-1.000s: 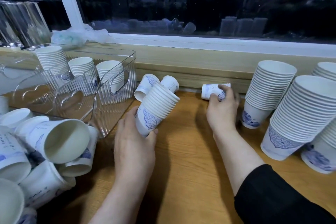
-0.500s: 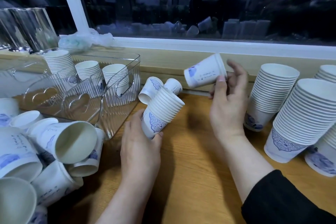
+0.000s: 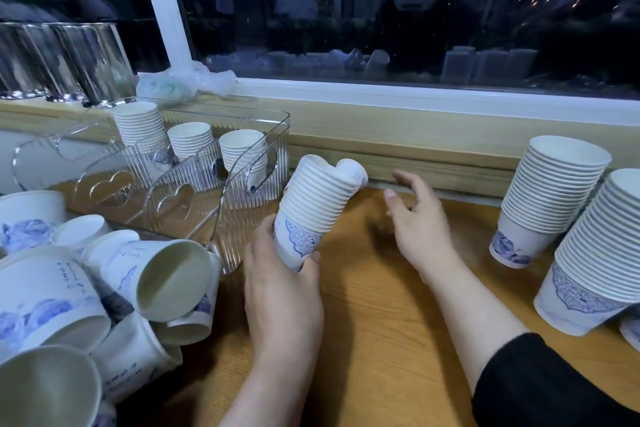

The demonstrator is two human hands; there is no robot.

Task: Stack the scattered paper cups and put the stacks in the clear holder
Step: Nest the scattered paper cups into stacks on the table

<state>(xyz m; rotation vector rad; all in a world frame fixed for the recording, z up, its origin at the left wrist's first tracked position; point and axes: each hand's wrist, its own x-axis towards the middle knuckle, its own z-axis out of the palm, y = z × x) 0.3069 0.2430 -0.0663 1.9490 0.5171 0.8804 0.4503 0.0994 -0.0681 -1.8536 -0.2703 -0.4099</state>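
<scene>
Head view shows, far to the left of the left hand, a heap of loose cups [image 3: 166,274] lying on their sides, still to be stacked. Behind them stands the clear holder [image 3: 242,180], close to the left of the hand, with three short stacks inside. The left hand [image 3: 284,291] grips the base of a tilted stack [image 3: 313,210], mouth pointing up and to the right. Just behind the top of this stack one more cup [image 3: 356,172] lies on the table [image 3: 363,340].

Half a second ago the right hand [image 3: 420,224] held a single cup in the air; now that cup is gone from it and the stack looks taller, so I judge it was added. The right hand is now open and empty, fingers spread, just right of the stack. Further right stand two tall stacks [image 3: 550,198], not yet in the holder.
</scene>
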